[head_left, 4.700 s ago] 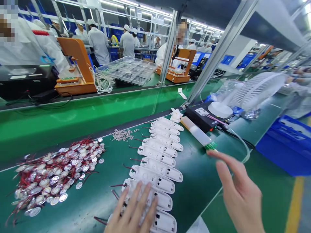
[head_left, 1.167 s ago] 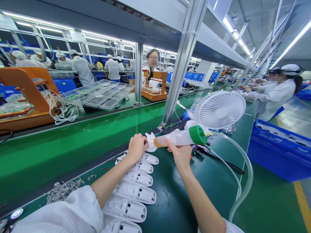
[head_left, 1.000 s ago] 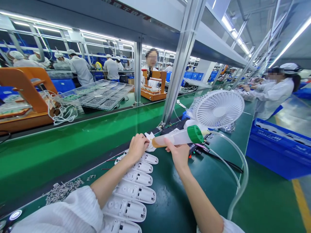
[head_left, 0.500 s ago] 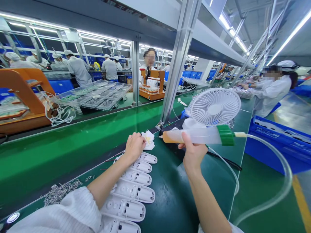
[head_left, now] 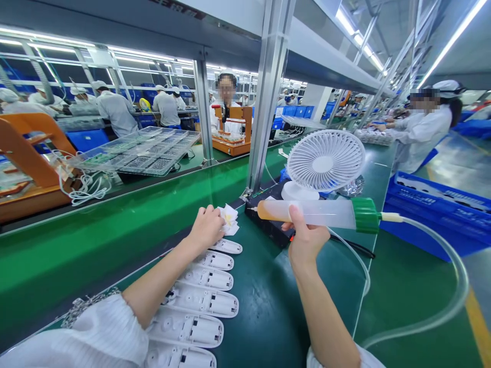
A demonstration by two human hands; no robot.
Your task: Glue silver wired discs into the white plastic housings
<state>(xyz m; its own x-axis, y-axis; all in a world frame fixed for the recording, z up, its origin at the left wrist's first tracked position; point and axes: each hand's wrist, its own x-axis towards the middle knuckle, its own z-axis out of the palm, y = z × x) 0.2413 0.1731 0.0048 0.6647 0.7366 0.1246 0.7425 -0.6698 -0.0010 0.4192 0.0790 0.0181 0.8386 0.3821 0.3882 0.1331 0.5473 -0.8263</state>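
Note:
My right hand (head_left: 307, 243) is closed around a large dispensing syringe (head_left: 318, 213), held nearly level with its needle tip pointing left. Amber fluid shows at the tip end; a green cap closes the other end, where a clear tube (head_left: 456, 266) trails off. My left hand (head_left: 208, 227) has its fingers curled onto a crumpled white tissue (head_left: 230, 219) with a yellowish stain. Below that hand runs a row of several white plastic housings (head_left: 215, 304), hollow side up, partly covered by my left forearm.
A white round fan grille (head_left: 326, 158) stands beyond the syringe, beside a black box (head_left: 264, 225). Metal posts (head_left: 264, 102) rise at the bench edge before a green conveyor belt (head_left: 95, 225). Small metal parts (head_left: 82, 306) lie left. Blue crates (head_left: 429, 220) and co-workers are around.
The view has shifted slightly, so most things appear further left. The syringe has moved a little right relative to the bench. Both hands keep their hold.

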